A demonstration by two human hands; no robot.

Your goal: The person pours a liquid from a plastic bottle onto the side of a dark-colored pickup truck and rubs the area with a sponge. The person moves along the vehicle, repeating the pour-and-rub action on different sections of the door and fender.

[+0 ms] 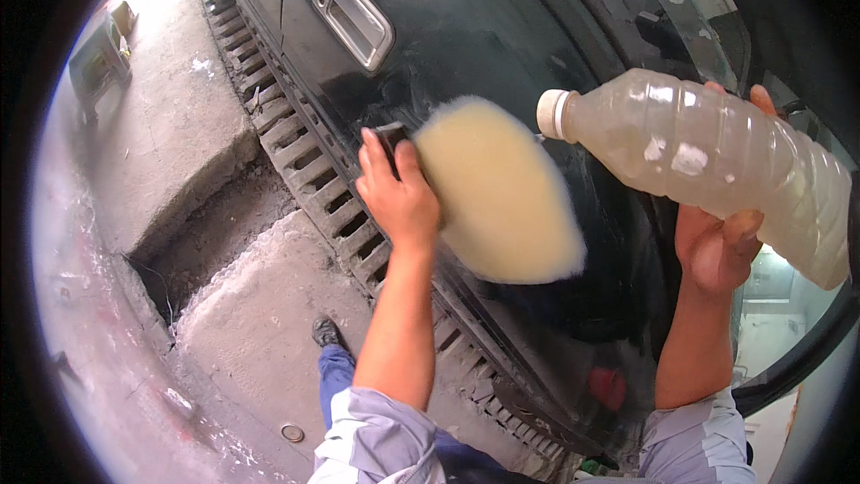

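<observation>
My left hand (400,199) is closed round a small dark sanding block (391,135) and presses it to the dark car door (466,31). The block sits at the left edge of a smooth, cream-coloured patch of body filler (502,193). My right hand (717,246) grips a large clear plastic bottle (694,143), partly hidden behind it. Cloudy liquid shows inside, and the bottle lies tilted with its white cap (552,114) toward the patch, apart from the door.
A chrome door handle (354,14) is set in the panel beyond the patch. Below the door runs a slotted drain grating (296,139), beside a recessed pit (210,229) in the concrete floor (260,332). A dark curved rim (806,350) stands at the lower right.
</observation>
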